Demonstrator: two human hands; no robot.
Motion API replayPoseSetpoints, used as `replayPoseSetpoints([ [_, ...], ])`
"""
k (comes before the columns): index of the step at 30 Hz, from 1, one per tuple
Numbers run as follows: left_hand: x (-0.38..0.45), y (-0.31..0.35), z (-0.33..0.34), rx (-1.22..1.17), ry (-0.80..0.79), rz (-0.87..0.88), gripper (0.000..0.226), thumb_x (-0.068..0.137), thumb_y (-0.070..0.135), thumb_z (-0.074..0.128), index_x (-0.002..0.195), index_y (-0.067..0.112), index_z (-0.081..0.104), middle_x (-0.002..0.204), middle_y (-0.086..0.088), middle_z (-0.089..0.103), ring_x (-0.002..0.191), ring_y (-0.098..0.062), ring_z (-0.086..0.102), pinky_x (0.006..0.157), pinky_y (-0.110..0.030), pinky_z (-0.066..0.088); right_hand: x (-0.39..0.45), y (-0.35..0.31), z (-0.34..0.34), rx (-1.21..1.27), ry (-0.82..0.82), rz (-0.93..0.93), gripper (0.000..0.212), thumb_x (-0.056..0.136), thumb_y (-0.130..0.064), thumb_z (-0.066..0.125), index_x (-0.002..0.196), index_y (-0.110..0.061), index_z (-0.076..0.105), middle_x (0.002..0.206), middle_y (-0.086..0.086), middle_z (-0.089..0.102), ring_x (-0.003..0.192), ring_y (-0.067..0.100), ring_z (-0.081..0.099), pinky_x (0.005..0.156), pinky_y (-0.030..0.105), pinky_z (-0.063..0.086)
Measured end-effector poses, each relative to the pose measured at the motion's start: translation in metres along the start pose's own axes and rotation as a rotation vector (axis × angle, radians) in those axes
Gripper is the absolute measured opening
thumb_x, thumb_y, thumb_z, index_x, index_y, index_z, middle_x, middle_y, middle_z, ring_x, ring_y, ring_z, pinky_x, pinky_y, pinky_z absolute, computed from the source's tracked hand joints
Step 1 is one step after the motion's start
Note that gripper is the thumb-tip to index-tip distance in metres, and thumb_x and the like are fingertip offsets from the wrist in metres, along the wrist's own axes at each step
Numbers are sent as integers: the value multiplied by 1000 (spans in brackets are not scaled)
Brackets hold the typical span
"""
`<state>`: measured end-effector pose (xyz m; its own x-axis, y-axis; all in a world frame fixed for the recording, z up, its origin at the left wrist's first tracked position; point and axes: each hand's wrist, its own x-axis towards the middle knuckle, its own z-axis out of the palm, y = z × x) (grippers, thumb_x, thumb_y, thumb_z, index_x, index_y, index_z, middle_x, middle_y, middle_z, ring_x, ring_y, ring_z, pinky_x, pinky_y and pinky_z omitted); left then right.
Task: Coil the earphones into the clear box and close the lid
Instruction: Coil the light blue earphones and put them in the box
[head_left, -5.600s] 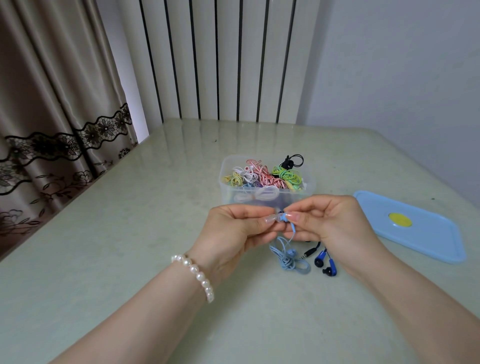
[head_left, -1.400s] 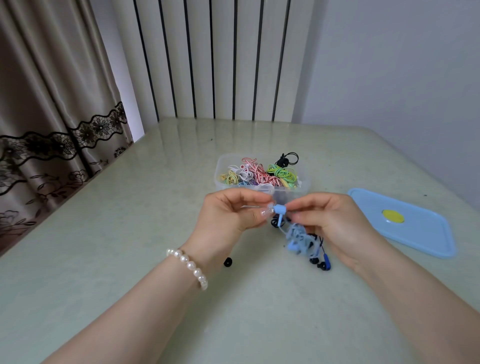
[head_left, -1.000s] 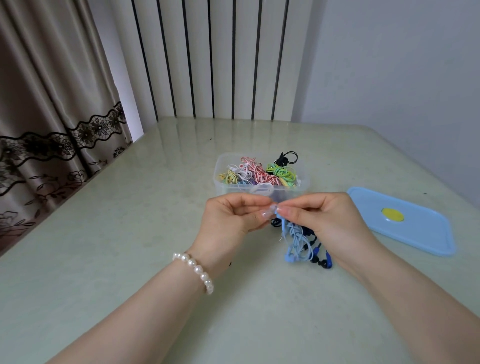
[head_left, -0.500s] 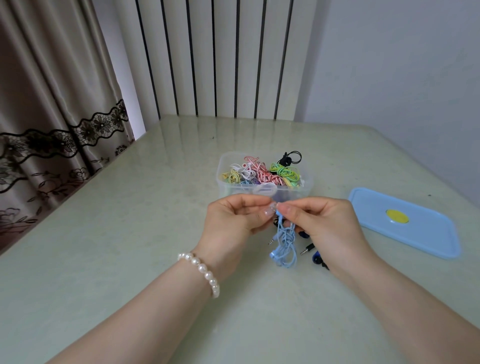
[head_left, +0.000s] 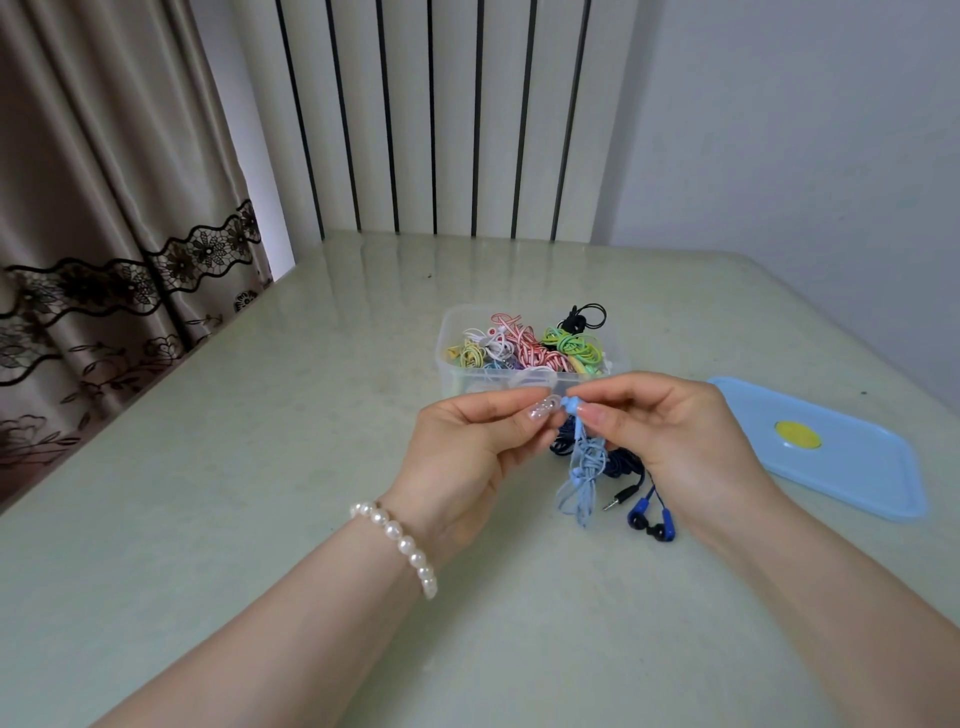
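I see my right hand (head_left: 675, 441) pinching the light blue earphones (head_left: 582, 467) by an earbud, the bundled cord hanging above the table (head_left: 260, 467). My left hand (head_left: 467, 457) has curled fingers pinching something small and clear beside that earbud. The clear box (head_left: 452, 364), heaped with coloured earphones, stands just behind; its blue lid (head_left: 857, 467) lies off to the right. Dark blue earphones (head_left: 649, 519) lie under my right hand.
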<state>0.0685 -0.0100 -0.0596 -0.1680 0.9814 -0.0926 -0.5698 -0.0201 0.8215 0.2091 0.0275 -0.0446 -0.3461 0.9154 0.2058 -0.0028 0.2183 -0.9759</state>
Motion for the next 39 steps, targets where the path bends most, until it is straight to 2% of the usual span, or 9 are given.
replayPoseSetpoints([
  [5, 0, -1, 0, 2, 6, -3, 14, 76, -13, 56, 81, -6, 66, 72, -13, 71, 66, -16, 69, 67, -21, 57, 0, 1, 0, -34, -12, -20, 13, 76, 3, 64, 78, -9, 69, 64, -3, 70, 59, 8, 60, 58, 13, 49],
  [8, 0, 0, -1, 20, 24, 6, 13, 75, -13, 57, 81, -6, 66, 71, -12, 71, 65, -16, 69, 66, -21, 57, 1, 0, -1, -88, 3, -40, 16, 75, 2, 66, 76, -14, 71, 68, -4, 72, 63, 10, 61, 61, 12, 49],
  [12, 0, -1, -1, 92, 53, 39, 12, 73, -12, 60, 78, -3, 67, 67, -10, 71, 62, -15, 68, 65, -22, 57, 2, 0, -2, -115, 7, -44, 20, 72, 4, 69, 77, -15, 70, 68, -7, 71, 64, 5, 64, 62, 11, 49],
  [18, -2, -3, -1, 226, 45, 88, 15, 72, -9, 64, 70, 4, 71, 69, -9, 71, 65, -16, 68, 69, -24, 57, 1, 0, -1, -172, 16, -63, 18, 70, 4, 71, 72, -14, 70, 59, -9, 69, 55, 2, 61, 59, 10, 48],
  [23, -2, -3, 0, 235, 27, 89, 18, 71, -7, 64, 65, 7, 72, 67, -9, 71, 63, -15, 67, 68, -24, 57, 0, -1, -1, -216, 17, -80, 20, 70, 4, 71, 70, -16, 71, 56, -13, 67, 53, -3, 58, 57, 7, 45],
  [30, 0, -4, -1, 219, 23, 98, 14, 73, -10, 62, 72, 3, 68, 64, -8, 70, 59, -14, 67, 62, -21, 56, 0, -1, -1, -229, 3, -87, 22, 71, 3, 71, 70, -18, 71, 56, -15, 67, 53, -5, 57, 56, 6, 42],
  [39, 0, -4, -4, 344, -16, 154, 13, 76, -10, 62, 76, 1, 69, 65, -6, 71, 63, -13, 68, 68, -23, 57, 2, 3, -1, -266, 31, -35, 14, 72, 3, 71, 76, -10, 73, 51, -12, 65, 48, -3, 55, 53, 6, 42],
])
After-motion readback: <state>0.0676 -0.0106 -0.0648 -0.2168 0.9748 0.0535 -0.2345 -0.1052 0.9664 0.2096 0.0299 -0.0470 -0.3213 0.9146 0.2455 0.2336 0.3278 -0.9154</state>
